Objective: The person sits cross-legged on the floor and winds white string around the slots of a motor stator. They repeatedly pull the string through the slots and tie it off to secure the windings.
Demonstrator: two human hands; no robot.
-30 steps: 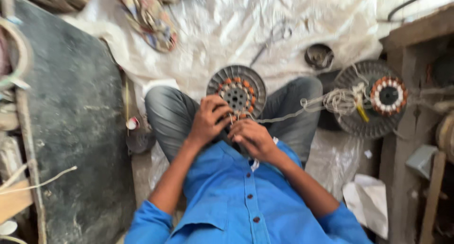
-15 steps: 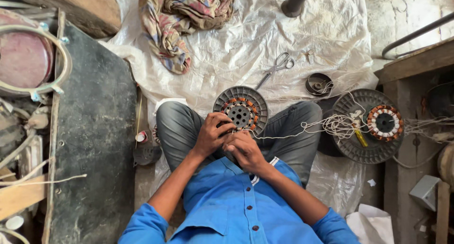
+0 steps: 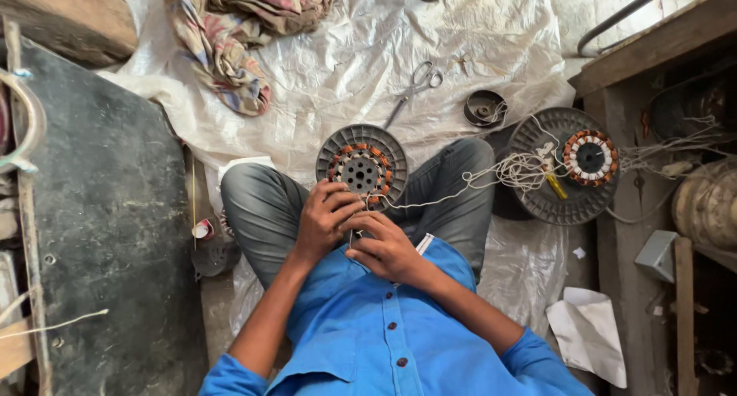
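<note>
Copper coils ring the stator (image 3: 361, 168), propped on the lap between the knees. Left hand (image 3: 322, 221) curls against its near rim; right hand (image 3: 384, 246) pinches white string (image 3: 461, 182) beside it. Lacing seems underway; next comes careful threading between coils.

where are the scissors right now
In the head view, the scissors lie open on the white plastic sheet, upper middle, just left of a small round metal cup.
</note>
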